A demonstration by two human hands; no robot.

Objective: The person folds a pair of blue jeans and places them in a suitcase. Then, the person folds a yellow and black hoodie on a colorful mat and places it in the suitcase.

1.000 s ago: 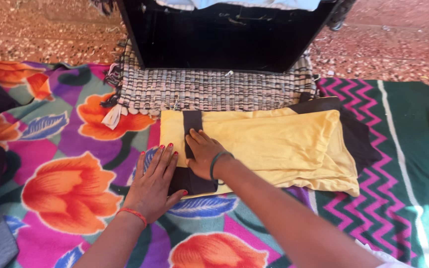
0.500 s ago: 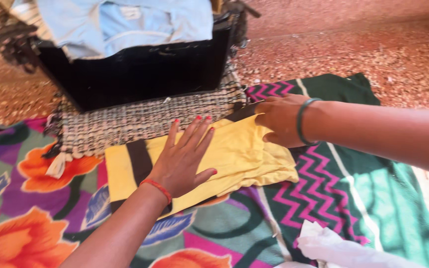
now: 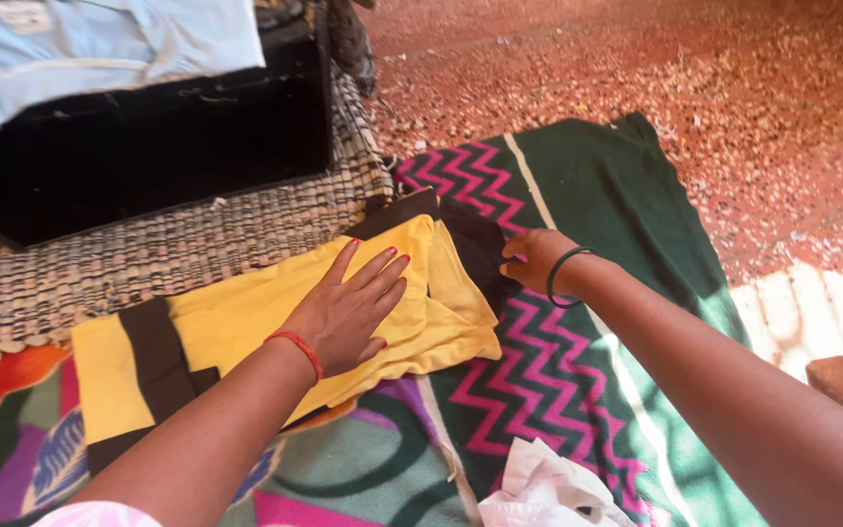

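While the folded yellow garment [image 3: 246,312] with its dark brown bands lies on the floor coverings, its long axis runs from near left to far right, across the floral blanket [image 3: 12,429] and onto the green zigzag-striped cloth [image 3: 578,322]. Behind it, at the far left, a black case [image 3: 148,146] holding pale blue clothing [image 3: 100,39] is seen on a woven mat [image 3: 197,234]. The left hand [image 3: 343,307] is laid flat on the middle of the garment, fingers spread and fully open, with nothing gripped, only pressed upon. Further right, the right hand [image 3: 534,259] is placed at the garment's far right end, its fingers curled at the dark brown edge [image 3: 475,244]; whether that edge is pinched or merely touched cannot be told. That end is thus nearer to the right hand. A crumpled white cloth [image 3: 548,488] is seen at the near edge, well apart from both hands, and speckled red floor [image 3: 685,88] lies beyond.
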